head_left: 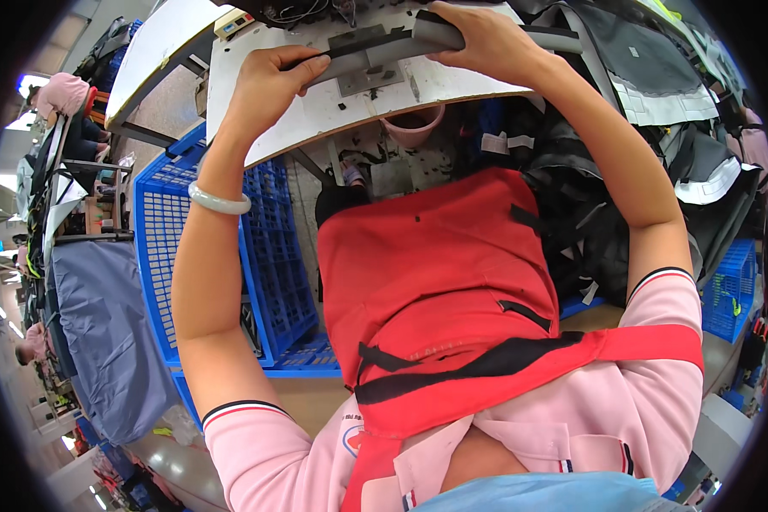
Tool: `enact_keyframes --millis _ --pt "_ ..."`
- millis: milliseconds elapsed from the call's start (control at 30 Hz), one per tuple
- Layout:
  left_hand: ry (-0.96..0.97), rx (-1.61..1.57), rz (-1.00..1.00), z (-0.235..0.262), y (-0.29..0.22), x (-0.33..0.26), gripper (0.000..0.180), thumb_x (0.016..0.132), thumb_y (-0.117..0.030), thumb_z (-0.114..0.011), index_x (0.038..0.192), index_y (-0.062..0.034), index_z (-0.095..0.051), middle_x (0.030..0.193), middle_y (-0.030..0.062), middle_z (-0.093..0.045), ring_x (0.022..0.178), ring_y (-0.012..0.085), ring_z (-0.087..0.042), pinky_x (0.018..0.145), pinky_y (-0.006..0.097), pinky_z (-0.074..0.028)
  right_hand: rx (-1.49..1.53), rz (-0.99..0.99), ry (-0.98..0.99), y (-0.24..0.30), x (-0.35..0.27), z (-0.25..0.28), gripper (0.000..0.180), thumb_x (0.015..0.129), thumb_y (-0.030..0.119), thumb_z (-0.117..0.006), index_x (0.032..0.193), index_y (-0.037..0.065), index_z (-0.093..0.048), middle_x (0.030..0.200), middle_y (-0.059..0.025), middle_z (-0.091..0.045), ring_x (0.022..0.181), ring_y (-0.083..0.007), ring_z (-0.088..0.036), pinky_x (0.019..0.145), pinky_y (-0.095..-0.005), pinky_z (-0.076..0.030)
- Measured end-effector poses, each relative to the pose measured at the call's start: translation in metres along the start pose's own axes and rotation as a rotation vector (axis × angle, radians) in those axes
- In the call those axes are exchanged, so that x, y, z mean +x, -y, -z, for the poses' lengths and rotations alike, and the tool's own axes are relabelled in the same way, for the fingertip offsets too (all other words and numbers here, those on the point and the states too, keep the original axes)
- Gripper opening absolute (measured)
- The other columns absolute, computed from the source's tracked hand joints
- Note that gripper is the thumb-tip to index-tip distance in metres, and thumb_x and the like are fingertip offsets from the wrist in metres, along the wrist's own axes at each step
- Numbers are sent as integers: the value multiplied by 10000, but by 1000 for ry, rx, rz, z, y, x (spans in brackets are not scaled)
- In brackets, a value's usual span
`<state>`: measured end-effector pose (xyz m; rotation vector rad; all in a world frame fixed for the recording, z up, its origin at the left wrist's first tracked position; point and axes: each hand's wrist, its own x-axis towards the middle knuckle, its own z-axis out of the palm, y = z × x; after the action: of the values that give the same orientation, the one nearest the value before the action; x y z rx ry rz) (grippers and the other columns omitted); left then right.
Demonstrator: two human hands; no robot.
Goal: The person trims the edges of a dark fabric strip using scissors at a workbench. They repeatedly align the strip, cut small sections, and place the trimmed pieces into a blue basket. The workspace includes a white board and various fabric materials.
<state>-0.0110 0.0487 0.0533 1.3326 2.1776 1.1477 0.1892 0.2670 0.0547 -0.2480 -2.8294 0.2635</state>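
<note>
Where visible, curved, perhaps fabric strip [392, 52]

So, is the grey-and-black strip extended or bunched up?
Extended: the strip runs lengthwise from the left hand to beyond the right hand.

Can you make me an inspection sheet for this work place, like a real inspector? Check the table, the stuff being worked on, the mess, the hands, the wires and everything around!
Surface: white tabletop with a metal plate near the middle.
Job's things: a gray strip with a black edge, held over the tabletop.
Clutter: small black scraps scattered on the tabletop.
Hands: left hand pinches the gray strip; right hand grips it farther right.
Cables: thin dark strands at the top edge, possibly wires; too cut off to tell.
Surroundings: pink tub below the tabletop, blue crate at left, dark fabric pieces at right.
</note>
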Motion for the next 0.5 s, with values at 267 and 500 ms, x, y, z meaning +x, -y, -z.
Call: enact_keyframes --millis 267,500 --pt "-18 -25 32 1 19 18 315 878 -270 -702 1049 -6 -717 605 -4 -559 492 41 -422 463 205 -314 -2 -16 40 -3 18 1 586 798 359 -703 1185 -35 -507 983 -287 -633 944 -442 -610 798 -475 -485" --pt "-16 -80 33 4 19 25 304 880 -263 -694 1050 -13 -721 608 -2 -554 485 41 -401 462 207 -292 2 -14 11 -7 24 1 608 793 368 -717 1190 -40 -503 955 -286 -637 928 -450 -613 786 -482 -487"
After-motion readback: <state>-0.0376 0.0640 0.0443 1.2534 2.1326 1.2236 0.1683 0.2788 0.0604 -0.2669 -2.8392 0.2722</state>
